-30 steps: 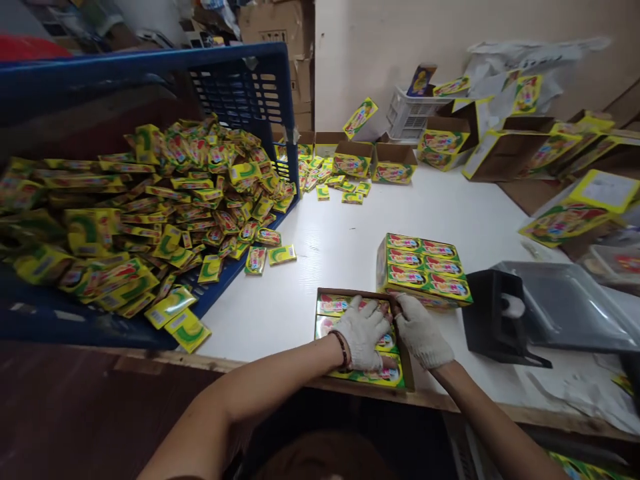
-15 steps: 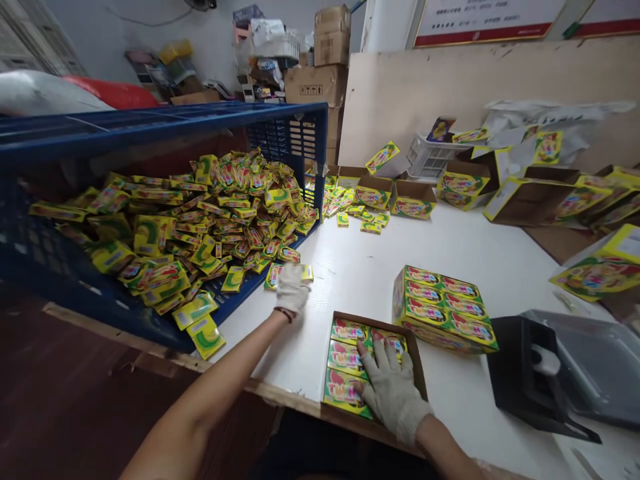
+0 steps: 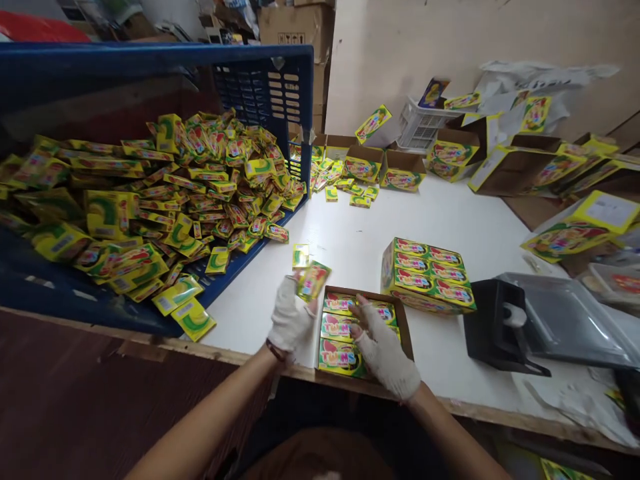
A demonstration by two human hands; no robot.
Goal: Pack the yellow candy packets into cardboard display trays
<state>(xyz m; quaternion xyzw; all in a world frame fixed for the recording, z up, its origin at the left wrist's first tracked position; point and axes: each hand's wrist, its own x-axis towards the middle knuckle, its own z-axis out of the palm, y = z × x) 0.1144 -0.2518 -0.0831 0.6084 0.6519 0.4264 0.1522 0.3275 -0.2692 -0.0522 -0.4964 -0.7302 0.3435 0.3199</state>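
Note:
My left hand, in a whitish work glove with bare fingertips, grips a small yellow-green candy pack just beyond the display box's left corner. In front of me at the table edge stands the open display box, filled with rows of packs marked TWINS. My right hand, gloved the same way, rests over the box's right side with fingers apart, touching the packs and hiding some of them. Another loose pack lies flat on the white table behind the held one.
A blue crate on its side spills a heap of packs at left. A filled box sits right of centre, beside a black tape dispenser and a clear plastic lid. Empty cartons line the back.
My left hand has come back from beside the crate to the display box, carrying a pack. My right hand stays over the box. The view has tilted down.

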